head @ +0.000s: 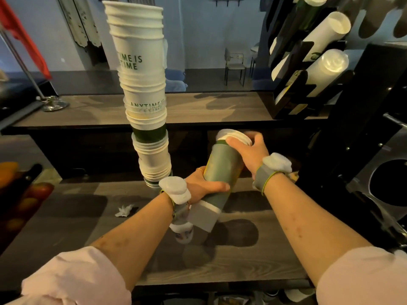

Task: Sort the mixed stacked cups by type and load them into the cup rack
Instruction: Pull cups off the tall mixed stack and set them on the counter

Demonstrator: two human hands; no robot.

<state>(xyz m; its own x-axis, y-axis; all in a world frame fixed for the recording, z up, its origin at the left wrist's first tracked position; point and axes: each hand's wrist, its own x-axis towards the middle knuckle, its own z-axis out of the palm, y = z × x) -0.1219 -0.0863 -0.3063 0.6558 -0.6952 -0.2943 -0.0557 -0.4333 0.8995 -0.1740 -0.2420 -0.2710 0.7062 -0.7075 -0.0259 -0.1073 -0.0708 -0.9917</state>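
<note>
A tall mixed stack of cups (143,89) stands upright on the wooden counter (66,216), with white printed paper cups, clear plastic ones and one dark green cup. My left hand (202,183) grips the middle of a short tilted stack of green cups (222,168) with a white-banded base. My right hand (248,150) clasps the white rims at that stack's top end. The black cup rack (293,69) stands at the upper right and holds slanted rows of white and clear cups.
A crumpled tissue (124,211) lies on the counter to the left. A flag stand (52,104) sits on the raised shelf behind. A black machine with a round opening (389,183) is at the right. Fruit shows at the far left edge.
</note>
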